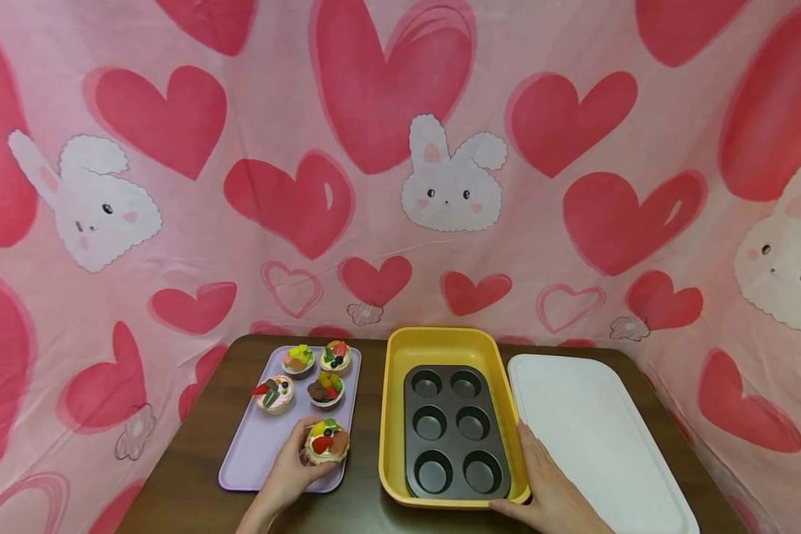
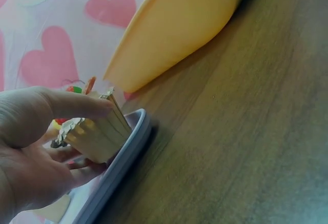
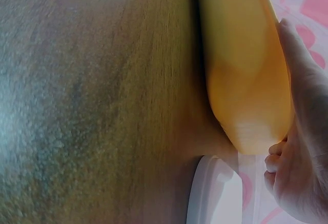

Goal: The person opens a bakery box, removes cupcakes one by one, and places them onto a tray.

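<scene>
My left hand [image 1: 292, 461] pinches a toy cupcake [image 1: 325, 443] with a red, yellow and brown topping, over the front right of a lilac tray [image 1: 254, 452]. In the left wrist view, thumb and fingers hold the cupcake's pale ridged cup [image 2: 105, 137] near the tray rim. Several other topped cupcakes [image 1: 275, 394] stand at the tray's far end. My right hand [image 1: 547, 489] grips the front right corner of a deep yellow tray [image 1: 394, 415], thumb at the front and fingers along the side. Inside that tray lies a dark muffin pan [image 1: 452, 437] with bare cups.
To the right of the yellow tray lies a white board or lid [image 1: 594, 430], close to my right hand. A strip of the brown wooden table [image 1: 367, 415] shows between the two trays. Behind the table hangs a pink cloth [image 1: 374, 245] with hearts and rabbits.
</scene>
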Demonstrator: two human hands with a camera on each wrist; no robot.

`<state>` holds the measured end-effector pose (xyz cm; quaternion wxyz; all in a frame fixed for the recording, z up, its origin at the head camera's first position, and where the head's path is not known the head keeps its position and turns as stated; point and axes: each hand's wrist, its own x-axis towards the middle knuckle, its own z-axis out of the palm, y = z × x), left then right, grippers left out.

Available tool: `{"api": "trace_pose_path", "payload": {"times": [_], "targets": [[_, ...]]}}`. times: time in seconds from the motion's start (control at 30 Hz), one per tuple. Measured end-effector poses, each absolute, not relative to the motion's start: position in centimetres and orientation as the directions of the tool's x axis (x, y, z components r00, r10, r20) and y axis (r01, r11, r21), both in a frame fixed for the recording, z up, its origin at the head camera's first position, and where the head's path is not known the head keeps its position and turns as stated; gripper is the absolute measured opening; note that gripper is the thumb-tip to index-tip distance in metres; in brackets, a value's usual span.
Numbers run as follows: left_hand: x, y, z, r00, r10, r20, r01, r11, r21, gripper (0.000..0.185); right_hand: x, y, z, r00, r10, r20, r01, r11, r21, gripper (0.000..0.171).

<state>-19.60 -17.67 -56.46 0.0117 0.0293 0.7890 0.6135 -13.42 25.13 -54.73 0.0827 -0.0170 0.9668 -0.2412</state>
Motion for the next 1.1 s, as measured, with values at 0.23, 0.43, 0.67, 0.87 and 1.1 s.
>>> {"api": "trace_pose_path", "payload": {"times": [0.23,0.43,0.67,0.87,1.1], "targets": [[-19.62,-17.65,-56.38,-0.999,0.036,0.005,0.015,0.27,0.963,0.069,-13.67,25.14,-54.76,-0.988,-0.066,-0.142,0.01,0.88,-0.474,0.129],[-19.53,-17.78,-56.35,-0.999,0.023,0.027,0.033,0.303,0.952,0.069,-13.77,25.07,-54.81,-0.987,-0.062,-0.145,0.015,0.877,-0.481,0.13],[-19.41,-18.03,-56.31,-0.998,0.019,0.063,0.066,0.35,0.935,0.068,-13.82,25.17,-54.65,-0.987,-0.066,-0.145,0.011,0.881,-0.474,0.13],[-19.36,-18.05,-56.25,-0.998,0.029,0.05,0.057,0.37,0.927,0.066,-13.68,25.19,-54.63,-0.986,-0.07,-0.149,0.008,0.885,-0.466,0.129],[-19.42,-18.48,-56.05,-0.996,0.051,0.07,0.086,0.495,0.865,0.066,-13.7,25.25,-54.47,-0.985,-0.061,-0.163,0.024,0.882,-0.471,0.13]]}}
